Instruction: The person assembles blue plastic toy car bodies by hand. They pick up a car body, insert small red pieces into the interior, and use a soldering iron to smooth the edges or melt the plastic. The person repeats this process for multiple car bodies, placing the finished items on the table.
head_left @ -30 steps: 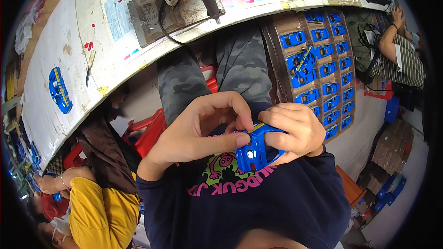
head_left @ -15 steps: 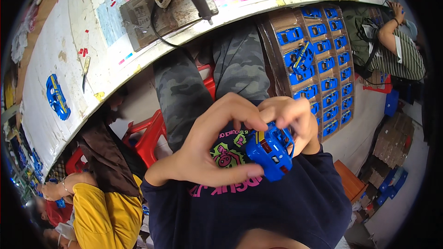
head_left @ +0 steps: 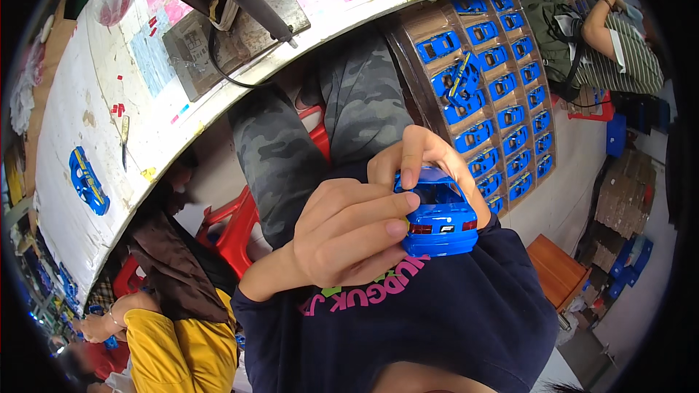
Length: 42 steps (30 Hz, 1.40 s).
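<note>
A blue toy car body (head_left: 443, 220) is held up before my chest, its rear end with red tail lights toward me. My left hand (head_left: 342, 231) is closed against the left side of the car, its fingertips pressed on the body. Around the far and right sides wraps my right hand (head_left: 431, 154), with one finger bent over the roof edge. The rear window opening looks dark inside. Part of the car's left side is hidden behind my left fingers.
Right of my legs, a divided cardboard tray (head_left: 429, 20) holds many blue car bodies. On the white table (head_left: 65, 113) lie another blue car body (head_left: 89, 180), a knife (head_left: 125, 142) and small red pieces (head_left: 118, 110). A metal press-like fixture (head_left: 247, 11) stands there. Co-workers sit at left and far right.
The car has turned so its rear now faces me more squarely. My left hand has gone from a wide curved hold to fingers pressed together on its side. The view has shifted slightly.
</note>
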Motion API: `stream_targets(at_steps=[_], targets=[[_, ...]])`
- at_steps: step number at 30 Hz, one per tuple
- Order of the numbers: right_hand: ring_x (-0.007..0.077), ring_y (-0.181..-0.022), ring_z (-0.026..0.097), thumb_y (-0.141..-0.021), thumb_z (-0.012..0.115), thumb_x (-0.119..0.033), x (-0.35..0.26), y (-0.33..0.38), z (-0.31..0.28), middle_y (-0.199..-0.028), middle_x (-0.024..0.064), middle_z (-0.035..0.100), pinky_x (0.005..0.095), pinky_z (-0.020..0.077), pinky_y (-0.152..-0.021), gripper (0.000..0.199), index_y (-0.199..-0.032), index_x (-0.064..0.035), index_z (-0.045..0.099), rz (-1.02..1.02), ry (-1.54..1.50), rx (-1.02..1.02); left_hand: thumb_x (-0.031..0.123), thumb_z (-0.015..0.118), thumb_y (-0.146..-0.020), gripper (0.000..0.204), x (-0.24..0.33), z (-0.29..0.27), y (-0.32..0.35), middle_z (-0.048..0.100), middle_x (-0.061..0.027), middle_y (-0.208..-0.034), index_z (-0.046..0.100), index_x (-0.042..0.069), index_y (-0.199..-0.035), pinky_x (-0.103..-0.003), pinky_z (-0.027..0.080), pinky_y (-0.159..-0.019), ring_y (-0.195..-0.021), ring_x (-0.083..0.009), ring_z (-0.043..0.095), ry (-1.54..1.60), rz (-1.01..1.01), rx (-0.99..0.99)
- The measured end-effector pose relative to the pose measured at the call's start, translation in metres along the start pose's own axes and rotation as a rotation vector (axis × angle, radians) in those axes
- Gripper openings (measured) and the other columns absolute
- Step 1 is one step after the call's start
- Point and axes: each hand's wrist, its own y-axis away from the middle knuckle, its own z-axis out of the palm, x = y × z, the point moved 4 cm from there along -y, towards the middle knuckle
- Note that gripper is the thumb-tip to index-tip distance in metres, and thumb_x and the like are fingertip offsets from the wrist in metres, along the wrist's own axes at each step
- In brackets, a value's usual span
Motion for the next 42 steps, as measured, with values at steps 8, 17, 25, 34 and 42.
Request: stream_targets(at_steps=[8,17,25,34,42], targets=[[0.0255,-0.09,0.052,-0.052,0.081,-0.024,-0.006,0.0,0.002,-0.097,0.0196,0.051,0.0335,0.0445,-0.074,0.075,-0.106,0.0037,0.038,0.037,0.053,0.049,0.012,0.072,-0.058,0.036,0.002,-0.001,-0.001,0.059,-0.0131,-0.094,0.06,0.006,-0.092,-0.025,0.041,-0.054,-0.073,-0.0201,0.058,-0.127,0.059,-0.096],[0.0239,-0.091,0.053,-0.064,0.066,-0.049,0.001,0.027,-0.011,-0.102,0.0188,0.049,0.031,0.0438,-0.076,0.087,-0.119,0.0053,0.026,0.502,0.176,0.517,0.011,0.076,-0.057,0.042,-0.033,-0.015,0.025,0.058,-0.014,-0.089,0.054,0.002,-0.093,-0.03,0.044,-0.061,-0.075,-0.0242,0.057,-0.13,-0.25,0.003],[0.0324,-0.085,0.054,-0.063,0.066,-0.048,0.011,0.019,-0.024,-0.132,0.0222,0.022,0.0341,0.0516,-0.058,0.103,-0.136,-0.0145,0.002,0.154,-0.118,0.621,0.008,0.055,-0.083,0.019,-0.075,-0.028,0.058,0.055,-0.0073,-0.087,0.042,0.001,-0.095,-0.022,0.039,-0.071,-0.078,-0.0094,0.05,0.106,-0.795,0.505],[0.0143,-0.068,0.056,-0.078,0.056,0.001,-0.002,-0.01,-0.029,-0.118,0.0142,0.043,0.024,0.0463,-0.055,0.063,-0.129,-0.005,0.019,0.074,0.597,0.819,0.018,0.046,-0.089,0.02,-0.088,-0.03,0.037,0.055,-0.0057,-0.081,0.045,0.0,-0.096,-0.021,0.039,-0.067,-0.072,-0.0085,0.049,0.109,-0.793,0.543],[0.0119,-0.09,0.051,-0.072,0.066,-0.002,-0.017,-0.028,-0.035,-0.108,0.0086,0.048,0.0242,0.0421,-0.08,0.06,-0.121,-0.0011,0.031,0.035,0.958,0.928,0.021,0.036,-0.089,0.032,-0.095,-0.026,0.02,0.052,-0.0099,-0.089,0.041,-0.005,-0.107,-0.023,0.037,-0.071,-0.076,-0.0107,0.048,0.352,-0.762,0.602]])
